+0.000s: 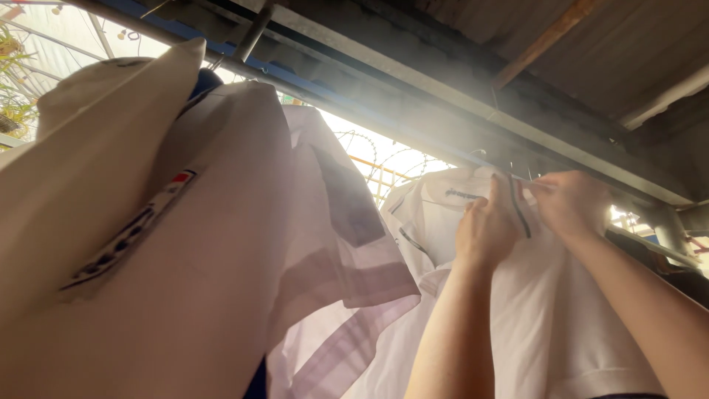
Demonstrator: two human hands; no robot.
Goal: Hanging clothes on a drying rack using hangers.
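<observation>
Both my arms reach up to a white shirt [532,310] hanging on a thin wire hanger [520,207] from a metal rail under the roof. My left hand [484,229] pinches the collar area of this shirt at its left side. My right hand [569,203] grips the collar and the hanger top on the right side. A dark strip of the hanger shows between the two hands.
Two more white shirts hang to the left, a big one with a badge [148,244] very close to me and a thinner one [343,266] behind it. The metal rail [413,74] and corrugated roof [591,52] run overhead. Barbed wire [369,148] shows in the bright gap.
</observation>
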